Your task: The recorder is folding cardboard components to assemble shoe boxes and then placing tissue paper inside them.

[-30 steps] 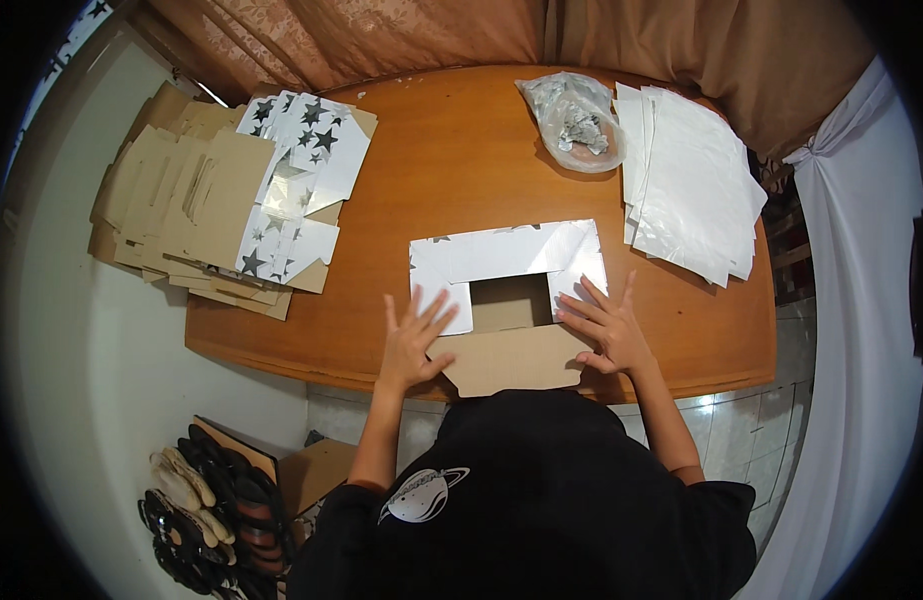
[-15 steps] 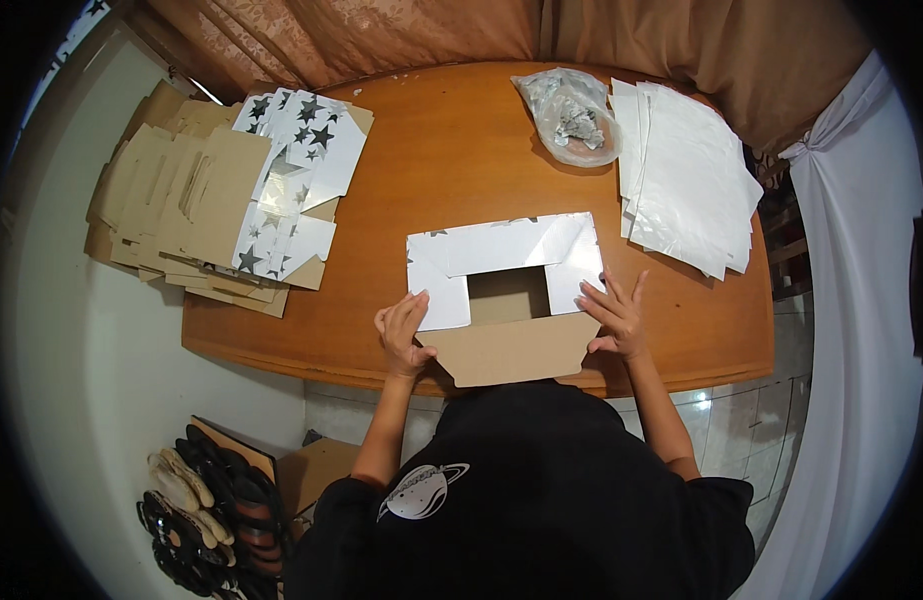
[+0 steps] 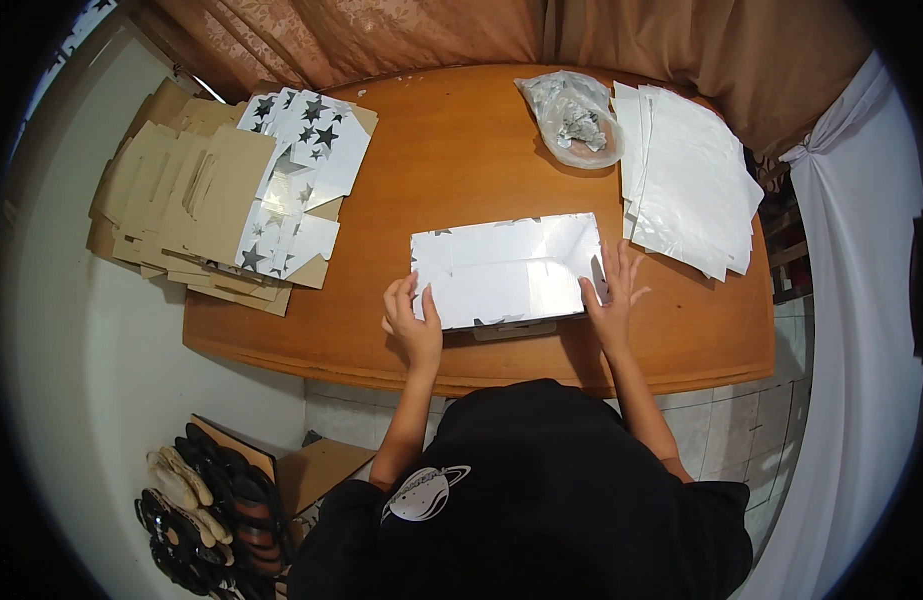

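Note:
In front of me on the table lies a white cardboard box (image 3: pixel 501 275) with dark stars along its edges. Its top face is covered over, and light glints off it toward the right. My left hand (image 3: pixel 413 325) is at the box's near left corner, fingers curved along the side and thumb over the top. At the right end is my right hand (image 3: pixel 613 295), its thumb at the box edge and the other fingers stretched out and spread. A strip of pale cardboard (image 3: pixel 514 331) shows beneath the near edge.
Flattened brown and star-printed cartons (image 3: pixel 216 190) are stacked on the table's left. A clear plastic bag (image 3: pixel 579 125) with crumpled silvery pieces sits at the far right, beside white sheets (image 3: pixel 691 185). Shoes (image 3: pixel 206 500) stand by the wall at lower left.
The brown flap that stuck out toward me is no longer visible, and white now covers the box's opening. My left hand shifted slightly right; my right hand moved up along the box's end.

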`<state>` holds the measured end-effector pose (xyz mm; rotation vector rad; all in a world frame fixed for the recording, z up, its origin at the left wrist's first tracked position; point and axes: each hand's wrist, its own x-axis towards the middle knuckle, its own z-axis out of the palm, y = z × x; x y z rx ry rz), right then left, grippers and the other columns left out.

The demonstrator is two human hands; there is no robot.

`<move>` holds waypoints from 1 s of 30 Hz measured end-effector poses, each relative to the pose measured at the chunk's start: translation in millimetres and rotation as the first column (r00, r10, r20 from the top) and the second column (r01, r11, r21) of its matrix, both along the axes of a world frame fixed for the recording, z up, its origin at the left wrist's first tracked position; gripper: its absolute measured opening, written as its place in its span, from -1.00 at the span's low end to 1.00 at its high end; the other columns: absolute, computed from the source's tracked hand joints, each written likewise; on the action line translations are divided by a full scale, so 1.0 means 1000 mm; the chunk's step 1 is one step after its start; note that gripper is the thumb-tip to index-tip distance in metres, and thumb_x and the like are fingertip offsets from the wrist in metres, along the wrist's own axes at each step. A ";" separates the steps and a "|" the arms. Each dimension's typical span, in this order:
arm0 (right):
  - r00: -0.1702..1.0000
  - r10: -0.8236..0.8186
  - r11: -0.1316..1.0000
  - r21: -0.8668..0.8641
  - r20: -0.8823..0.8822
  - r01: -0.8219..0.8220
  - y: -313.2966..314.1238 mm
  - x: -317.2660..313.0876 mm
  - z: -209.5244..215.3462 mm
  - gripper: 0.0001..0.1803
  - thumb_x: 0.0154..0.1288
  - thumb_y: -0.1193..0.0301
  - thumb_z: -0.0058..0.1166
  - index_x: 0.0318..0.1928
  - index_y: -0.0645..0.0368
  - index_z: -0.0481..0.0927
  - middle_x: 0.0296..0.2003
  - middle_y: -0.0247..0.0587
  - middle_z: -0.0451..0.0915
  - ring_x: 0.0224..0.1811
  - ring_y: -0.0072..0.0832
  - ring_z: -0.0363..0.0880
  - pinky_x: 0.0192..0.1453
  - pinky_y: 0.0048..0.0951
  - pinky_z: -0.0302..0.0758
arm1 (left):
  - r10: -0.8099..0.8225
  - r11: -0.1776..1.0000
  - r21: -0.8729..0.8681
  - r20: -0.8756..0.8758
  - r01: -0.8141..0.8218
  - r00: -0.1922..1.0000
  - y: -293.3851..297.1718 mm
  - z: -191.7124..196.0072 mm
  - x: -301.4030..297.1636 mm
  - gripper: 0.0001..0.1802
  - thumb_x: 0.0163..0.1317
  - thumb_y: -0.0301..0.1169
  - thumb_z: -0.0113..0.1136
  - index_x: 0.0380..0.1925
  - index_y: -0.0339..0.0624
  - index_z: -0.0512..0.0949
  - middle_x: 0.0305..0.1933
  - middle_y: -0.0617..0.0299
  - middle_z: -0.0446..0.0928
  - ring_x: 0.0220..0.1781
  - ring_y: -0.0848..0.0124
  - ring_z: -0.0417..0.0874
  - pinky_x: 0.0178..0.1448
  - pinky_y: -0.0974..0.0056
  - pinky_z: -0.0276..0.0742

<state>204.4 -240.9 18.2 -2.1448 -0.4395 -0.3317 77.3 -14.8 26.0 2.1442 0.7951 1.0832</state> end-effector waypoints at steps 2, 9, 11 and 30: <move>0.999 -0.040 0.998 -0.053 -0.034 0.038 0.000 -0.003 0.007 -0.47 0.16 0.33 0.05 0.19 -0.12 0.35 0.29 -0.25 0.16 0.40 -0.05 -0.18 0.17 0.42 -0.62 | 0.000 0.992 0.125 -0.139 0.017 0.990 -0.003 0.002 -0.004 -0.61 0.12 -0.34 0.15 0.00 -0.01 0.46 -0.04 0.27 0.44 0.00 0.34 0.42 0.16 0.09 0.02; 0.925 0.333 0.773 -0.614 0.182 -0.158 0.026 -0.032 0.017 -0.41 0.19 0.01 -0.07 0.21 -0.10 0.30 0.27 -0.33 0.20 0.36 -0.18 0.02 0.13 0.53 -0.48 | -0.341 0.817 0.274 -0.481 0.508 0.808 -0.059 0.003 -0.003 -0.39 0.11 -0.06 0.11 0.16 0.00 0.32 0.31 0.20 0.21 0.34 0.27 0.16 0.29 -0.08 -0.20; 0.902 0.386 0.775 -0.598 0.190 -0.206 0.028 -0.032 0.020 -0.37 0.15 -0.04 -0.05 0.17 0.00 0.35 0.23 -0.30 0.26 0.30 -0.29 0.15 0.21 0.44 -0.32 | -0.371 0.819 0.274 -0.418 0.504 0.829 -0.058 -0.005 -0.001 -0.34 0.05 -0.02 0.15 0.16 0.02 0.31 0.27 0.27 0.26 0.31 0.31 0.21 0.28 -0.09 -0.18; 0.895 0.383 0.819 -0.533 0.228 -0.215 0.023 -0.031 0.014 -0.48 0.16 0.10 -0.01 0.10 0.02 0.41 0.15 -0.25 0.35 0.21 -0.36 0.25 0.30 -0.01 -0.12 | -0.269 0.829 0.287 -0.545 0.479 0.794 -0.047 0.017 0.013 -0.42 0.11 -0.08 0.00 0.15 -0.02 0.32 0.30 0.01 0.14 0.31 0.14 0.13 0.20 -0.11 -0.15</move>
